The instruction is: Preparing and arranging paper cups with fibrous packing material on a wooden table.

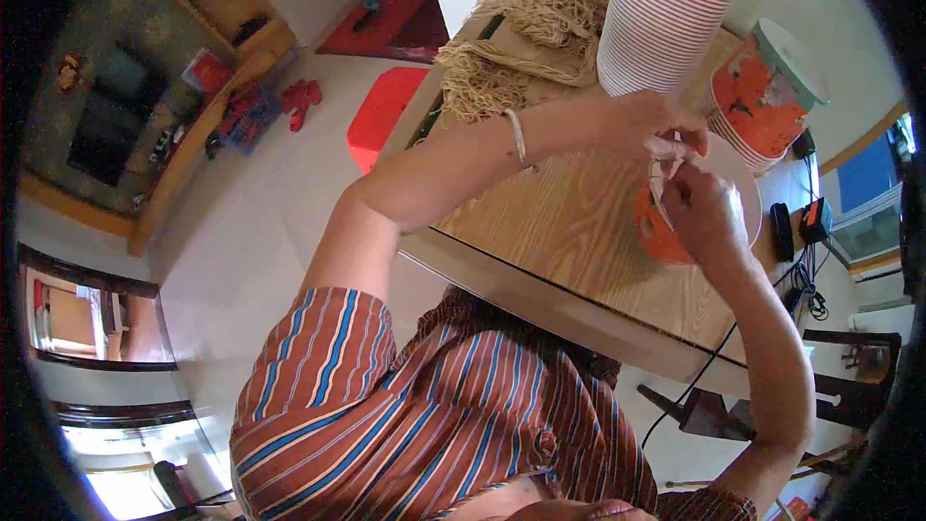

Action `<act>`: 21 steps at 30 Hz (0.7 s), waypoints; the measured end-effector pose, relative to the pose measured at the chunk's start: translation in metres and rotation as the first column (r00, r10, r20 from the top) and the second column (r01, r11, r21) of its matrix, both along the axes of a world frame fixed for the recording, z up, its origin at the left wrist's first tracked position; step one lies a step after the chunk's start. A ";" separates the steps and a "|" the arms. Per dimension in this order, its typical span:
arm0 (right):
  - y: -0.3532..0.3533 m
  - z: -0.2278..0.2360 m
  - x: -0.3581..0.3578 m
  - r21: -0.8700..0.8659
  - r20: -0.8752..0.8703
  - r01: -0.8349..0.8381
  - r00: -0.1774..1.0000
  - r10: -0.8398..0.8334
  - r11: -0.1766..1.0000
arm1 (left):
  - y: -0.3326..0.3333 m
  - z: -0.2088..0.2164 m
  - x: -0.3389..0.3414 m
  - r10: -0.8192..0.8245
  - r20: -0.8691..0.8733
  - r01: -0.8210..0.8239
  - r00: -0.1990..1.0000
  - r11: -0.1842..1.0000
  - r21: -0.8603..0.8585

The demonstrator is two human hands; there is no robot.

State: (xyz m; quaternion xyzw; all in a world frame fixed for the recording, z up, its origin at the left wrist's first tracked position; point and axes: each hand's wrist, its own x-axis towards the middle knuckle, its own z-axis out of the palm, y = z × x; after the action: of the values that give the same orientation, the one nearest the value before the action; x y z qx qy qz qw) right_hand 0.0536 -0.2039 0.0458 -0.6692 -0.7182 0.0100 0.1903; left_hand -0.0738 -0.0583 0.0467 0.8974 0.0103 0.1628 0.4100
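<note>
Over the right part of the table, my left hand (666,125) and my right hand (709,207) meet. Between their closed fingertips is a small pale strip (672,148), pinched from both sides; its exact kind is unclear. Directly below them stands an orange and white paper bucket (664,236) with a pale round rim, partly covered by my right hand. A tall stack of nested paper buckets (666,14) rises just beyond my left hand. Tangled beige strings (550,5) lie to the left of that stack, with another bundle of strings (482,77) nearer me.
Farther right stands another short stack of orange buckets (762,101), with a pale green-white bucket base (796,63) on top. A black adapter (817,220) and cables lie by the wooden table's (540,232) right edge. A red stool (386,111) stands beyond the left edge.
</note>
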 end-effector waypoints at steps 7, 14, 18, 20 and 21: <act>-0.001 0.017 0.017 -0.539 -0.838 -0.253 0.252 -0.484 0.803 | -0.036 -0.024 -0.025 0.154 0.347 -0.214 0.925 0.967 0.140; -0.005 0.007 0.023 -0.513 -0.849 -0.365 0.078 -0.523 0.777 | -0.057 -0.031 -0.042 0.070 0.572 -0.394 0.817 0.792 0.466; -0.003 0.004 0.019 -0.512 -0.843 -0.395 0.057 -0.536 0.763 | -0.063 -0.027 -0.044 -0.052 0.565 -0.398 0.823 0.657 0.640; -0.003 0.000 0.018 -0.494 -0.853 -0.411 0.058 -0.519 0.766 | -0.063 -0.028 -0.042 -0.063 0.561 -0.399 0.825 0.638 0.659; -0.004 -0.001 0.019 -0.477 -0.862 -0.421 0.055 -0.503 0.771 | -0.064 -0.029 -0.041 -0.079 0.557 -0.396 0.827 0.621 0.677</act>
State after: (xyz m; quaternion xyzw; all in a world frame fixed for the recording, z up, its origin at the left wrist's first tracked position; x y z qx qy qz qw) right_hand 0.0722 -0.2080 0.0448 -0.5110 -0.3070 0.7014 0.3907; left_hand -0.1143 -0.1219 0.0178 0.8961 -0.0918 0.4322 -0.0431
